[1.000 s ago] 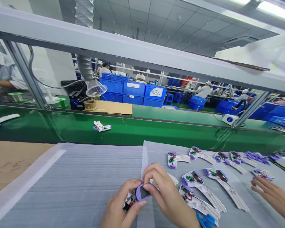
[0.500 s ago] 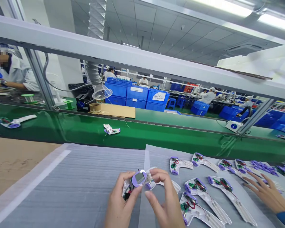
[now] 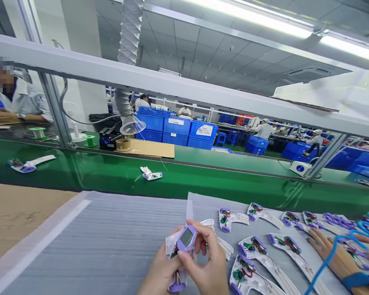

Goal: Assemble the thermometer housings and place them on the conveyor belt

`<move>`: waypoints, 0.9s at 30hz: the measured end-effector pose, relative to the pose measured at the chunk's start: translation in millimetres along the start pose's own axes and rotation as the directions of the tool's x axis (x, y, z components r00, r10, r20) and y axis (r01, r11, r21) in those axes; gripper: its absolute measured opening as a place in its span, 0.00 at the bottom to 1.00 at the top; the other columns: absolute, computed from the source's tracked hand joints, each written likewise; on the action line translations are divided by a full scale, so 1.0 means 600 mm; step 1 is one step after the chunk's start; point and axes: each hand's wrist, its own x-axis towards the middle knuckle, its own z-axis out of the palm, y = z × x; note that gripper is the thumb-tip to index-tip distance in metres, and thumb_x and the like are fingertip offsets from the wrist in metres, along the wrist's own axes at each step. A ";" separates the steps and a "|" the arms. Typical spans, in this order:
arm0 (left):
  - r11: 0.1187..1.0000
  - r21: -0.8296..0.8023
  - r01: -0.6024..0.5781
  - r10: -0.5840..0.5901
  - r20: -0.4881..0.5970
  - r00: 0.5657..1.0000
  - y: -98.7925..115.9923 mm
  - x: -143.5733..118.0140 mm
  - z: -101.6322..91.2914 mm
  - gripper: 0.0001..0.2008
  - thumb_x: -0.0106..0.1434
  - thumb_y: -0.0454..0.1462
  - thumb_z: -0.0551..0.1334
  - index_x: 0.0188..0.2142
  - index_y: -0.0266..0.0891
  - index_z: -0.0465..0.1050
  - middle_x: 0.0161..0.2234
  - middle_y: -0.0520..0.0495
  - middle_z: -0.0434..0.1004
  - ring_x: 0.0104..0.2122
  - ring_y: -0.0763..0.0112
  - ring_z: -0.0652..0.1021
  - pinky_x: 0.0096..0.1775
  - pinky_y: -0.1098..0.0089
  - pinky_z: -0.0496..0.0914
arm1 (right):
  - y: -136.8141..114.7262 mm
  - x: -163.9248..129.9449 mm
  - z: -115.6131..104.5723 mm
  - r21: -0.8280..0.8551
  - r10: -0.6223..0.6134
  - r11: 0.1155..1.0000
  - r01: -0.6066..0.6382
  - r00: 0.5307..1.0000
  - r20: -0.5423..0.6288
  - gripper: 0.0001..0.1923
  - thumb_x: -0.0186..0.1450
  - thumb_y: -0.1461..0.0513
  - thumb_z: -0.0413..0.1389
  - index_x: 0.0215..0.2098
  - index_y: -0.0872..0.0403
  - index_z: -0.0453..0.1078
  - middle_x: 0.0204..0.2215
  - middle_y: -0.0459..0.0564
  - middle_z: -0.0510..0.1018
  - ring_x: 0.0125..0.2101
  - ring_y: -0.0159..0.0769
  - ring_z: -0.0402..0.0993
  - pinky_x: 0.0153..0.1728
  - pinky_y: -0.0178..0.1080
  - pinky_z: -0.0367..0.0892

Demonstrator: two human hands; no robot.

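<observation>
Above the mat, my left hand is closed round a gun-shaped white-and-purple device, its green circuit board and a metal cylinder partly exposed. A purple-framed screen faces up on it. Thumb and fingers of my right hand grip the screen's frame from the right side. White curved handle parts show just behind my right hand; my fingers hide where they begin. Several similar open device halves with boards and red wires lie to the right of my hands.
A co-worker's hand with a blue wrist strap and coiled blue cord reaches in at right, near purple parts. Beyond the mat runs a green conveyor belt carrying device halves. A fume hose hangs overhead.
My right hand has closed in from the right and now grips the purple screen frame. The device is tilted differently, showing its lower end. Belt pieces shifted slightly right; the co-worker's second hand appears.
</observation>
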 end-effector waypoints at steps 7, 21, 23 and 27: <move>0.807 0.418 -0.417 0.470 -0.028 0.882 0.008 0.007 -0.009 0.17 0.48 0.38 0.65 0.39 0.38 0.70 0.38 0.45 0.73 0.39 0.58 0.75 0.41 0.64 0.70 | -0.001 0.000 -0.010 0.020 0.059 0.998 -0.061 0.994 0.090 0.16 0.59 0.55 0.56 0.43 0.54 0.67 0.21 0.42 0.65 0.21 0.31 0.62 0.22 0.33 0.58; 0.586 0.617 -0.526 0.539 0.188 0.821 0.013 -0.007 0.005 0.13 0.59 0.34 0.59 0.45 0.42 0.64 0.43 0.44 0.63 0.44 0.62 0.72 0.43 0.64 0.69 | -0.018 0.003 -0.027 -0.005 0.117 0.993 -0.118 0.986 0.120 0.20 0.60 0.47 0.57 0.42 0.51 0.70 0.28 0.45 0.70 0.27 0.34 0.64 0.29 0.34 0.61; 0.544 0.642 -0.540 0.561 0.199 0.803 0.014 -0.011 0.007 0.16 0.59 0.34 0.59 0.47 0.42 0.63 0.44 0.44 0.62 0.45 0.62 0.71 0.45 0.64 0.69 | -0.016 -0.002 -0.023 -0.010 0.120 0.993 -0.120 0.988 0.094 0.20 0.60 0.47 0.57 0.43 0.51 0.70 0.28 0.45 0.71 0.28 0.35 0.65 0.29 0.35 0.62; 0.497 0.651 -0.574 0.598 0.223 0.770 0.015 -0.012 0.004 0.13 0.61 0.37 0.59 0.47 0.42 0.66 0.43 0.44 0.66 0.44 0.61 0.73 0.43 0.66 0.71 | -0.018 -0.011 -0.013 -0.025 0.069 0.997 -0.068 0.997 0.045 0.18 0.61 0.48 0.56 0.42 0.51 0.69 0.36 0.50 0.74 0.31 0.37 0.67 0.29 0.37 0.63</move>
